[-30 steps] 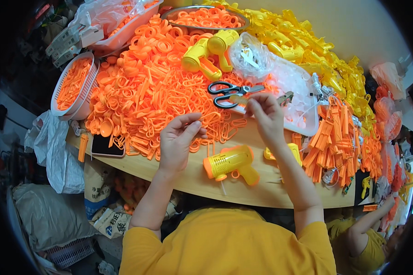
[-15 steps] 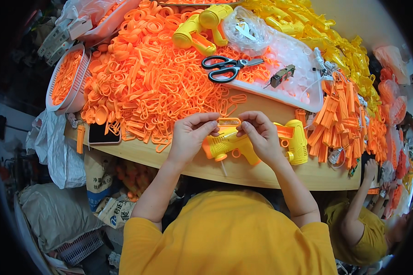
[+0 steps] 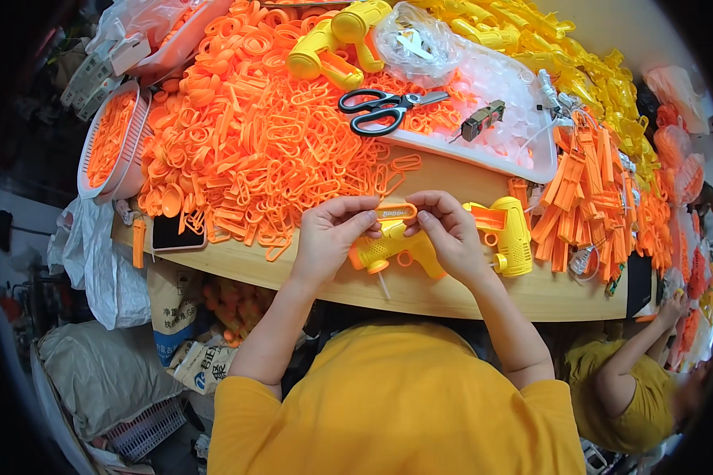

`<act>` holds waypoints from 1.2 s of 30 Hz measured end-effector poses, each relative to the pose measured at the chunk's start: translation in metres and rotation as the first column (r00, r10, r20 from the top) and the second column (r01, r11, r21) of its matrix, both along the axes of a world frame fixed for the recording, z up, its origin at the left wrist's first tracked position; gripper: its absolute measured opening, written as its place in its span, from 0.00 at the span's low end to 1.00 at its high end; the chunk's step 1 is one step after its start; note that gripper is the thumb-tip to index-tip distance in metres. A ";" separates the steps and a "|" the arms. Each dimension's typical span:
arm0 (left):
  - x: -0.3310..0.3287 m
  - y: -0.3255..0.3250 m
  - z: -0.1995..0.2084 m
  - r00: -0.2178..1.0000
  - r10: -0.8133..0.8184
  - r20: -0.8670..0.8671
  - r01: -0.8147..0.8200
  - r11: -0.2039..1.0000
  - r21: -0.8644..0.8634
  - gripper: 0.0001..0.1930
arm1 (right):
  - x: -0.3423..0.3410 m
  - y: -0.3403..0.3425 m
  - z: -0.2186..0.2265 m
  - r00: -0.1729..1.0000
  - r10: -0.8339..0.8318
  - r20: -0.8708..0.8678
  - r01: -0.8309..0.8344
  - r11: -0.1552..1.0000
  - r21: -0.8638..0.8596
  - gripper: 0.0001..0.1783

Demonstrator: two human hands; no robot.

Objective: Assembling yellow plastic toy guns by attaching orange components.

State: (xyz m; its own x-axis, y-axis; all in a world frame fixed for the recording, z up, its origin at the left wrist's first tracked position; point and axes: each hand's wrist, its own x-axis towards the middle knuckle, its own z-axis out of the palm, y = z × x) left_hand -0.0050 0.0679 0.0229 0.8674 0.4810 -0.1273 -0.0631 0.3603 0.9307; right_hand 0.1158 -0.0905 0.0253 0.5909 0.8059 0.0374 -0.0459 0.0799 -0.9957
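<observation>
Between my two hands is a small orange oblong plastic frame (image 3: 396, 211) with a light strip inside it. My left hand (image 3: 337, 231) pinches its left end between thumb and fingers, and my right hand (image 3: 451, 229) pinches the right end. Just below, partly hidden by my hands, a yellow toy gun body (image 3: 384, 252) with orange parts lies on the table. A yellow shell half (image 3: 515, 241) with an orange inside lies to the right of my right hand.
A heap of orange plastic parts (image 3: 269, 134) covers the table's left and middle. Black-handled scissors (image 3: 388, 111) lie by a white tray (image 3: 550, 162) of clear pieces. Orange strips (image 3: 574, 190) and yellow shells (image 3: 586, 79) pile up at right. Another person's arm (image 3: 630, 344) shows at lower right.
The orange frame has tilted slightly between my fingers, its inner strip showing more plainly. My hands stay nearly in place. The other person's hand at right has moved lower.
</observation>
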 end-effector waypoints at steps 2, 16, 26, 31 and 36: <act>0.000 -0.001 0.001 1.000 -0.003 0.002 0.003 1.000 -0.002 0.11 | 0.000 -0.002 0.001 1.000 -0.012 -0.004 0.012 1.000 -0.008 0.12; 0.002 -0.018 0.002 0.997 0.025 0.071 -0.053 0.900 0.433 0.12 | 0.006 -0.008 0.005 0.846 -0.144 -0.513 0.135 0.989 -0.055 0.13; 0.009 -0.026 0.005 0.988 -0.099 0.114 -0.085 0.261 0.962 0.14 | -0.003 -0.011 -0.013 0.885 -0.361 0.293 0.386 0.922 -0.032 0.13; 0.013 -0.026 0.008 0.995 -0.095 -0.009 0.032 0.245 0.969 0.11 | -0.007 -0.013 -0.043 0.848 -0.314 0.426 0.341 0.940 0.014 0.13; 0.015 -0.028 0.010 0.985 -0.150 -0.087 0.133 0.328 0.935 0.11 | -0.011 -0.014 -0.053 0.895 -0.318 0.313 0.318 0.947 0.054 0.13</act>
State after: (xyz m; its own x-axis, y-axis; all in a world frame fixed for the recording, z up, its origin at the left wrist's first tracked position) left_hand 0.0100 0.0400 0.0327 0.9323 0.1464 0.3308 -0.1184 -0.7408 0.6613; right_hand 0.1051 -0.1043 -0.0280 0.7731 0.5766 0.2641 0.2965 0.0394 -0.9542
